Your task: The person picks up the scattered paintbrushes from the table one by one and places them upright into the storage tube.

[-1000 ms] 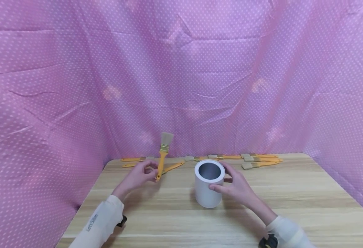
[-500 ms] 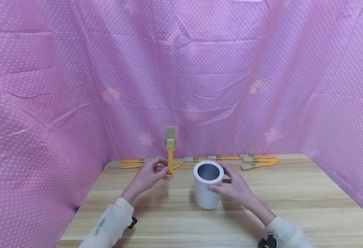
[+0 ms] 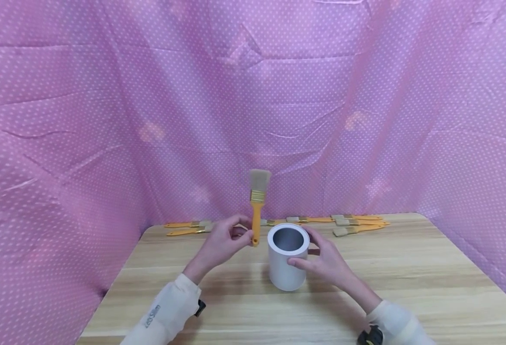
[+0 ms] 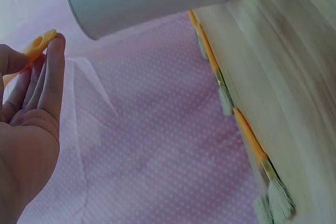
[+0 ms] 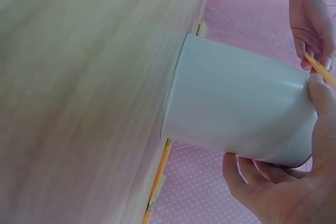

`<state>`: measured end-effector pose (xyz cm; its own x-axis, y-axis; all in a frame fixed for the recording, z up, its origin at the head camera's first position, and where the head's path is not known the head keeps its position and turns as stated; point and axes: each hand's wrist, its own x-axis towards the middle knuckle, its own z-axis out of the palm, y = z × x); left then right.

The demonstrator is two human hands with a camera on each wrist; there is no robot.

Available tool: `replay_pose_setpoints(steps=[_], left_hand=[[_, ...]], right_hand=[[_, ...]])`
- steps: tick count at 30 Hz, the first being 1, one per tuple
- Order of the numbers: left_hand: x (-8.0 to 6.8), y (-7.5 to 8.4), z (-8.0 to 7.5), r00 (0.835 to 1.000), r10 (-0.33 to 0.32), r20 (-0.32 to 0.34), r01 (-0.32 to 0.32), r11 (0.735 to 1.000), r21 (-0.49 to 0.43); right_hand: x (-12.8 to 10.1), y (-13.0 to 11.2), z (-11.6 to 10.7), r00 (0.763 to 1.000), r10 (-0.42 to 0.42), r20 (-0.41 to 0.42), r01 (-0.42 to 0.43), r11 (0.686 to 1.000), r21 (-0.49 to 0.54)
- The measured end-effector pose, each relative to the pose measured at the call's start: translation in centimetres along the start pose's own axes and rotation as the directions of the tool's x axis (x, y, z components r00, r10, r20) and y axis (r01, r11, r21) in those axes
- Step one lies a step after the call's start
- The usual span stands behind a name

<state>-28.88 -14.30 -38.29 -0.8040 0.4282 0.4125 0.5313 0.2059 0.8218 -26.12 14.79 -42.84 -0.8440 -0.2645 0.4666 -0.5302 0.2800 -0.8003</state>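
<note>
In the head view, my left hand (image 3: 224, 242) pinches a paintbrush (image 3: 256, 215) near the end of its yellow handle. The brush points bristles up and is held above the table, just left of a white cylindrical container (image 3: 287, 273). That container stands upright on the table, with a wide round opening and a grey inside. My right hand (image 3: 328, 258) grips its right side near the rim, thumb in front and fingers behind. From the right wrist, the container (image 5: 236, 103) fills the middle, and the handle end (image 5: 318, 70) shows in the left hand's fingers.
Several paintbrushes lie along the wooden table's (image 3: 382, 297) far edge: a right group (image 3: 358, 223), a middle brush (image 3: 313, 219) partly behind the container, and a left pair (image 3: 188, 232). A pink dotted curtain (image 3: 253, 120) hangs close behind and at both sides.
My left hand has carried the paintbrush rightward and slightly up, close to the container, and the brush has turned more upright. The right hand stays on the container.
</note>
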Motion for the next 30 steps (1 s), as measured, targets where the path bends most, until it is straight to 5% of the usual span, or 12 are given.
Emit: replay_pose_setpoints(steps=[6,12,30], left_hand=[[0.9,0.3,1.2,0.999,0.044,-0.024,-0.043,0.999,0.014],[1.6,0.7,2.5,0.995,0.084,-0.061,-0.084,0.996,-0.001],[2.8,0.1,4.8,0.996,0.039,-0.076,-0.038,0.999,0.015]], right_hand=[[0.1,2.8,0.1,1.0,0.028,-0.004,-0.028,0.999,-0.017],[-0.1,3.0,-0.1,0.999,0.032,0.004,-0.032,0.999,-0.005],[0.3,2.9,0.0,0.999,0.042,0.009,-0.041,0.999,-0.025]])
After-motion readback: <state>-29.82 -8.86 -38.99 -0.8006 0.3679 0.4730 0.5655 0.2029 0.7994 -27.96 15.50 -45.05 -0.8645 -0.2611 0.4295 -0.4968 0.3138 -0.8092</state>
